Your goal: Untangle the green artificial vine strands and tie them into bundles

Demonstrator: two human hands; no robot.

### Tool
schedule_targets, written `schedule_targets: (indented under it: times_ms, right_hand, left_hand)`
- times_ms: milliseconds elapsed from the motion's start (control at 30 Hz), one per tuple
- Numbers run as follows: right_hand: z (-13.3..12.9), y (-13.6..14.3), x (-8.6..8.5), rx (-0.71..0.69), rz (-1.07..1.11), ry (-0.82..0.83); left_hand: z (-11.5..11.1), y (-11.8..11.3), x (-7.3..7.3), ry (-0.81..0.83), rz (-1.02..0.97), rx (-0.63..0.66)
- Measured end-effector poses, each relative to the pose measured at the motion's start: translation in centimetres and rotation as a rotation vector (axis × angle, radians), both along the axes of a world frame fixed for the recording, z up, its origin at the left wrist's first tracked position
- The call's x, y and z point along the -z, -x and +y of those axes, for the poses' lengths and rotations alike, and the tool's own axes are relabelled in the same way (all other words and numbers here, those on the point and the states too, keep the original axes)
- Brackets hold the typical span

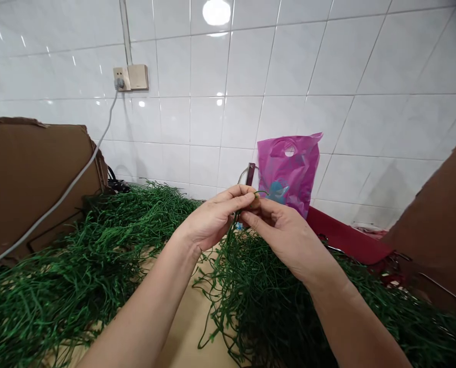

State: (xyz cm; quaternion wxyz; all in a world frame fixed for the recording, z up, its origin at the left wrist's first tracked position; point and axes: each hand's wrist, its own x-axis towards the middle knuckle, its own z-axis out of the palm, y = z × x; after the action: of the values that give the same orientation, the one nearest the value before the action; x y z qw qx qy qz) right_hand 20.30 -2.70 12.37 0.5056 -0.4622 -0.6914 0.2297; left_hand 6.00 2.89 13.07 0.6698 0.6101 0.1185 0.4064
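Observation:
My left hand [216, 217] and my right hand [289, 235] meet in the middle of the head view, above a pile of stringy green stems. Thumb and fingers of the left pinch a thin green stem [263, 192], whose curved tip sticks out past the fingertips. Right beside them, the right hand's fingers are closed at the same spot, apparently on the stem too, though the contact is partly hidden. More green strands [231, 243] hang below the hands into the dark green pile [273, 296]. A second green pile [109, 260] spreads at the left.
A purple plastic bag [289, 174] stands against the tiled wall. Cardboard boxes [40, 179] [438, 225] flank the table [185, 327]. A grey cable [74, 179] runs from the wall socket [120, 79] down the left. Something red [346, 237] lies right of the bag.

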Motion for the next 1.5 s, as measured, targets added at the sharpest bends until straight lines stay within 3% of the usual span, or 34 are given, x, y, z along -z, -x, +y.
schedule_targets:
  times_ms: [267, 433, 533, 733, 967, 1133, 1333, 1500]
  right_hand:
    - [1.2, -1.8, 0.5, 0.124, 0.170, -0.027]
    - [0.4, -2.4, -0.2, 0.174, -0.156, -0.094]
    - [-0.1, -2.9, -0.7, 0.120, -0.359, -0.094]
    - [-0.5, -3.9, -1.1, 0.064, -0.429, -0.005]
    - [-0.8, -4.3, -1.4, -0.034, -0.194, 0.116]
    - [-0.4, -4.5, -1.0, 0.009, 0.021, 0.133]
    - [0.0, -3.4, -0.7, -0.078, 0.055, 0.124]
    - [0.1, -3.3, -0.7, -0.061, 0.049, 0.156]
  left_hand:
    - [1.0, 1.4, -0.4, -0.364, 0.414, -0.107]
    - [0.8, 1.6, -0.5, -0.498, 0.539, -0.169]
    - [0.8, 1.5, -0.4, -0.511, 0.616, -0.162]
    - [1.5, 1.3, 0.1, -0.453, 0.525, -0.004]
    - [1.8, 1.2, 0.2, -0.516, 0.460, -0.270]
    - [1.9, 1.4, 0.2, -0.430, 0.366, -0.183]
    - [1.9, 1.3, 0.3, -0.452, 0.416, -0.174]
    - [1.7, 1.1, 0.2, -0.500, 0.449, -0.183]
